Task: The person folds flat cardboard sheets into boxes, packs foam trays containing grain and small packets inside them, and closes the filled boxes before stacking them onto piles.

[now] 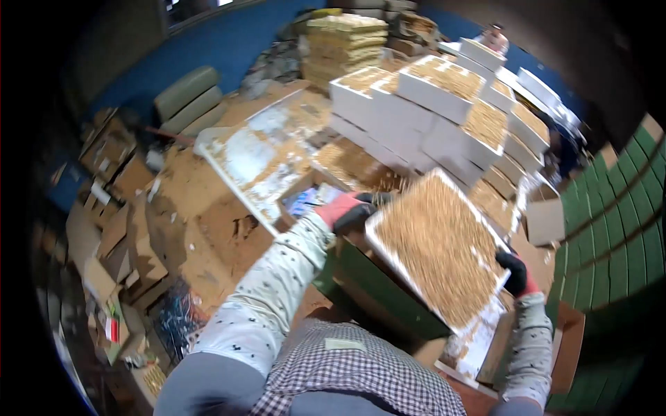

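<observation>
A white-rimmed tray full of small tan, grain-like pieces is tilted in front of me, its contents streaked by motion. My left hand, in a red and black glove, is closed at the tray's far left corner. On the opposite side, my right hand in a similar glove has its fingers wrapped round the right edge. Directly under the tray stands an open green carton, partly hidden by it. Near my left hand, a small cardboard box holds blue and white packets.
Stacked white boxes with tan pieces stand ahead, a person behind them. Green cartons form a wall at right. Torn cardboard and blue strapping lie at left, near a padded seat.
</observation>
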A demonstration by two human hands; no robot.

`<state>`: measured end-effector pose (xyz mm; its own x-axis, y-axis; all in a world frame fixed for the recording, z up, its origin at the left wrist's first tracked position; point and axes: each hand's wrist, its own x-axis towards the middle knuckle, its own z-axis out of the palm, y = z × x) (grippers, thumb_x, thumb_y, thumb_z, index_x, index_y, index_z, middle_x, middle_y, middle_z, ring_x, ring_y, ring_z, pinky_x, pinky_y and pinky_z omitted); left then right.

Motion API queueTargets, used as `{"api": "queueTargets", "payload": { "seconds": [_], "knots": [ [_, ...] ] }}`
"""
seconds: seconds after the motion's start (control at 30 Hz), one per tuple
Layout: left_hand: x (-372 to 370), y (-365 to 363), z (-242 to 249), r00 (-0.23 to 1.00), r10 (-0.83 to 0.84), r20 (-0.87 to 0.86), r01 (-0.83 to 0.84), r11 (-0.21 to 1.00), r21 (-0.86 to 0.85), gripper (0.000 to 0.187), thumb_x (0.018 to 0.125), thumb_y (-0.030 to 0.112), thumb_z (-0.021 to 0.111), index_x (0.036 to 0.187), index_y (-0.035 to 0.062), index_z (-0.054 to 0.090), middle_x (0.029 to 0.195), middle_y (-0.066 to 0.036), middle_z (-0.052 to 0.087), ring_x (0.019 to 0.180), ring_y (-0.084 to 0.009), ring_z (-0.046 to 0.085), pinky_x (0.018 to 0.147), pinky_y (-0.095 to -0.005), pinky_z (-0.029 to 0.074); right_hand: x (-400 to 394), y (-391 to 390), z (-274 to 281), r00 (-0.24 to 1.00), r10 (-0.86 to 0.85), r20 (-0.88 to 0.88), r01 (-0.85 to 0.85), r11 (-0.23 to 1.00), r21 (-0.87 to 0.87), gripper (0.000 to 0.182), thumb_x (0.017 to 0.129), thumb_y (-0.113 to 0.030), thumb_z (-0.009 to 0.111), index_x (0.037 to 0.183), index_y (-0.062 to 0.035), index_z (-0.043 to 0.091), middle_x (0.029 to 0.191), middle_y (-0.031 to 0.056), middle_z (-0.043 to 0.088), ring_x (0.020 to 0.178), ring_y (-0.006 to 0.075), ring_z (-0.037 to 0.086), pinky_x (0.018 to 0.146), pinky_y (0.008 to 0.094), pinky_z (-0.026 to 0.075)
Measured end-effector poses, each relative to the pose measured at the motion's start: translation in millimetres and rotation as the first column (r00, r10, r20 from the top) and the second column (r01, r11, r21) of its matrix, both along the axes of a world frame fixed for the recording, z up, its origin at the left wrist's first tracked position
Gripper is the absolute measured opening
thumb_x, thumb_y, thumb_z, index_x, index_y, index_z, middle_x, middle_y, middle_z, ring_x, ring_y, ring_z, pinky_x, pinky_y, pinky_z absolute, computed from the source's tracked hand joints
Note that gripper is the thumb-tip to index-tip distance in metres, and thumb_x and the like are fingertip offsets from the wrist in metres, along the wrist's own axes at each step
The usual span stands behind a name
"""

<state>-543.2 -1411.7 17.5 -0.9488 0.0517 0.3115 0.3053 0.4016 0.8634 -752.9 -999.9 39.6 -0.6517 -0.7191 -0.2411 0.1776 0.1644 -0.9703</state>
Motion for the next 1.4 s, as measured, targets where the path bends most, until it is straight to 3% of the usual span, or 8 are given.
{"api": "queueTargets", "payload": {
  "seconds": [0.2, 0.33, 0.6, 0.87, 1.03, 1.13, 1.3, 1.4],
  "knots": [
    [26, 32, 5, 0.957, 0.000, 0.291, -0.152, 0.853, 0.500, 0.041, 0.086, 0.016, 0.053, 0.127, 0.0093, 0.052, 0.097, 0.002, 0.059, 0.087, -0.0084, 0.050, 0.078, -0.0216, 0.041, 30, -89, 62, 0.666, 0.734, -0.136, -0.440, 0.533, 0.723, 0.051, 0.082, -0.042, 0.064, 0.118, -0.0070, 0.056, 0.088, 0.0073, 0.064, 0.082, 0.0172, 0.057, 0.074, 0.0322, 0.045],
    [32, -3, -49, 0.900, 0.397, 0.177, -0.421, 0.693, 0.585, 0.034, 0.086, 0.025, 0.056, 0.111, 0.0020, 0.059, 0.099, -0.003, 0.062, 0.085, -0.0123, 0.057, 0.077, -0.0269, 0.046, 39, -119, -7, 0.008, 0.880, -0.474, 0.083, 0.472, 0.878, 0.036, 0.067, -0.030, 0.069, 0.098, -0.0125, 0.064, 0.092, 0.0073, 0.065, 0.088, 0.0261, 0.062, 0.074, 0.0361, 0.050],
    [-7, -155, -175, 0.526, 0.844, 0.107, -0.747, 0.519, -0.417, 0.083, 0.057, 0.016, 0.079, 0.127, -0.0045, 0.040, 0.122, -0.022, 0.053, 0.113, -0.0337, 0.051, 0.094, -0.0379, 0.041, -8, -59, -19, 0.506, -0.435, -0.744, 0.377, 0.888, -0.263, 0.038, 0.075, -0.026, 0.067, 0.107, -0.0054, 0.062, 0.102, 0.0130, 0.064, 0.093, 0.0287, 0.061, 0.082, 0.0332, 0.048],
    [12, -143, -103, 0.261, 0.955, -0.137, -0.451, -0.005, -0.893, 0.038, 0.083, 0.026, 0.062, 0.114, 0.0051, 0.055, 0.108, -0.017, 0.060, 0.098, -0.0333, 0.056, 0.085, -0.0396, 0.045, -92, 69, -175, 0.781, -0.009, -0.624, 0.624, -0.026, 0.781, 0.079, 0.079, -0.051, 0.056, 0.140, -0.0081, 0.028, 0.141, 0.0232, 0.029, 0.130, 0.0396, 0.029, 0.101, 0.0512, 0.029],
    [8, -4, 37, 0.840, 0.515, -0.170, -0.542, 0.785, -0.299, 0.041, 0.073, 0.022, 0.069, 0.109, 0.0037, 0.059, 0.105, -0.015, 0.062, 0.098, -0.0310, 0.057, 0.086, -0.0392, 0.044, -95, 55, -144, 0.611, 0.148, -0.778, 0.756, 0.182, 0.629, 0.033, 0.085, -0.030, 0.053, 0.111, -0.0096, 0.055, 0.097, 0.0169, 0.063, 0.087, 0.0319, 0.062, 0.074, 0.0419, 0.049],
    [-20, 79, 96, 0.921, -0.004, 0.389, 0.320, 0.576, -0.752, 0.058, 0.061, 0.020, 0.075, 0.114, 0.0051, 0.056, 0.113, -0.016, 0.058, 0.103, -0.0340, 0.055, 0.090, -0.0409, 0.043, -76, 56, -63, 0.357, -0.154, -0.921, 0.906, 0.297, 0.301, 0.035, 0.084, -0.022, 0.055, 0.116, -0.0086, 0.053, 0.092, 0.0170, 0.063, 0.079, 0.0342, 0.061, 0.070, 0.0423, 0.049],
    [-3, 57, 128, 0.954, 0.164, -0.252, -0.285, 0.763, -0.581, 0.062, 0.060, 0.025, 0.077, 0.115, 0.0069, 0.055, 0.116, -0.016, 0.055, 0.104, -0.0335, 0.053, 0.092, -0.0409, 0.042, 57, -39, 86, -0.078, 0.133, -0.988, 0.380, 0.920, 0.094, 0.036, 0.068, -0.009, 0.057, 0.104, -0.0087, 0.058, 0.096, 0.0113, 0.058, 0.085, 0.0307, 0.057, 0.073, 0.0391, 0.048],
    [-1, 94, 141, 0.984, -0.051, -0.172, -0.092, 0.682, -0.726, 0.055, 0.066, 0.027, 0.073, 0.115, 0.0070, 0.056, 0.104, -0.013, 0.058, 0.098, -0.0299, 0.056, 0.084, -0.0400, 0.044, 143, -83, 44, -0.083, 0.764, -0.640, -0.138, 0.627, 0.767, 0.021, 0.078, -0.021, 0.053, 0.096, -0.0119, 0.059, 0.087, 0.0059, 0.055, 0.083, 0.0232, 0.057, 0.070, 0.0372, 0.046]
  ]
}}
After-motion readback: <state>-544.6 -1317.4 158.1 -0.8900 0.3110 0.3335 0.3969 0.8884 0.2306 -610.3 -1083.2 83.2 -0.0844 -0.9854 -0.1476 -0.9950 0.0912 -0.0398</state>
